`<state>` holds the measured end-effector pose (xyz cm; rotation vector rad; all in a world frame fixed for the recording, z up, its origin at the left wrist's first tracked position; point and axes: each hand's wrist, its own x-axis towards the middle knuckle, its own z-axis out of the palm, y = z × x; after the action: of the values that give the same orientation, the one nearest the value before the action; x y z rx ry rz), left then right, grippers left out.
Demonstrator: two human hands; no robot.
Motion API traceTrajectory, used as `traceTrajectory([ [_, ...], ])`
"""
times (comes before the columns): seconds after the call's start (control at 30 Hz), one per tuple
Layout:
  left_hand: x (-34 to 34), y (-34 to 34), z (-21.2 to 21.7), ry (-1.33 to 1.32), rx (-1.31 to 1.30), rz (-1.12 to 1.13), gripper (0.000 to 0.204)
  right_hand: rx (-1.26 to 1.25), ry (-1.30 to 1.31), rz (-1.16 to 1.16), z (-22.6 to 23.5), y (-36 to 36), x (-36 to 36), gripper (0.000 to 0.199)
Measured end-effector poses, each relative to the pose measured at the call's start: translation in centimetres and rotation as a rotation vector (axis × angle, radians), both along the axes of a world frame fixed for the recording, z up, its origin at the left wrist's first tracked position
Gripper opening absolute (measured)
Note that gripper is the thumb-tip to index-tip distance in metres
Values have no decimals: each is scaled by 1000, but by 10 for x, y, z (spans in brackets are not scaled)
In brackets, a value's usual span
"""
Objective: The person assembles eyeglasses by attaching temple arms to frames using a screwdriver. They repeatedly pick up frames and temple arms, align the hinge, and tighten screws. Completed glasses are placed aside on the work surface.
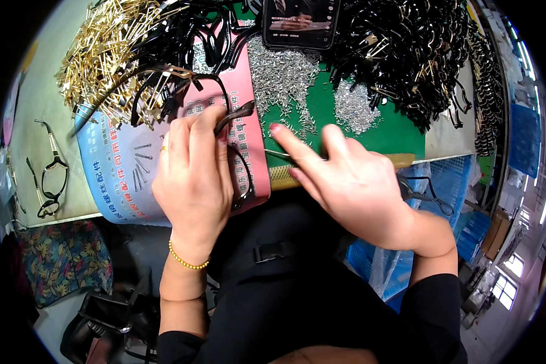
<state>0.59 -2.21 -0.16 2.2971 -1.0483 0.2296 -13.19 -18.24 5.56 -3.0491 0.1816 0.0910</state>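
Far left on the bench, a finished black spectacle frame [51, 176] lies alone, arms folded out. Just above and right of it, a big heap of gold metal pins [106, 51] spills over the top of a printed blue-and-pink sheet [112, 176], with a few dark screws [141, 173] loose on the blue part.

Now the left hand [194, 176], gold bead bracelet at the wrist: its fingers are curled and pressed together around a dark spectacle frame [239, 155], thumb side gripping the temple piece that sticks up past the fingertips, the frame's rim curving down beside the palm over the pink edge of the sheet.

Centre top, a phone [300, 21] stands with its screen lit, and below it a scatter of small silver screws [285, 79] covers the green mat [394, 136]; a second, smaller silver pile sits to the right.

The right hand [352, 182] is beside the frame, index finger stretched out, the other fingers loosely bent; it seems to pinch a thin tool [279, 155] under the finger, though the grip is mostly hidden.

Top right, a tangled mound of black frame parts [406, 54]. Below the bench edge, a blue crate [455, 176] lined with clear plastic holds one dark frame.
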Motion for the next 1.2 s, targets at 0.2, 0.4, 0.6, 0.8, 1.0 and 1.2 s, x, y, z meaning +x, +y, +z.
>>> traceTrajectory([
  [0.2,11,-17,8,113,-11,-20,26,142,38,-76,11,-14,-18,61],
  [0.4,7,21,14,625,-584,97,33,123,31,-68,4,-18,-15,58],
  [0.6,2,58,3,484,-852,91,29,128,35,-88,3,-17,-10,47],
  [0.8,-4,67,-3,136,-65,69,16,20,28,-63,-4,-13,-11,69],
  [1.0,-38,75,8,-41,-153,-275,35,114,27,-31,5,-19,-11,70],
  [1.2,-45,54,-14,108,-260,-276,29,430,-28,155,14,-11,-2,66],
])
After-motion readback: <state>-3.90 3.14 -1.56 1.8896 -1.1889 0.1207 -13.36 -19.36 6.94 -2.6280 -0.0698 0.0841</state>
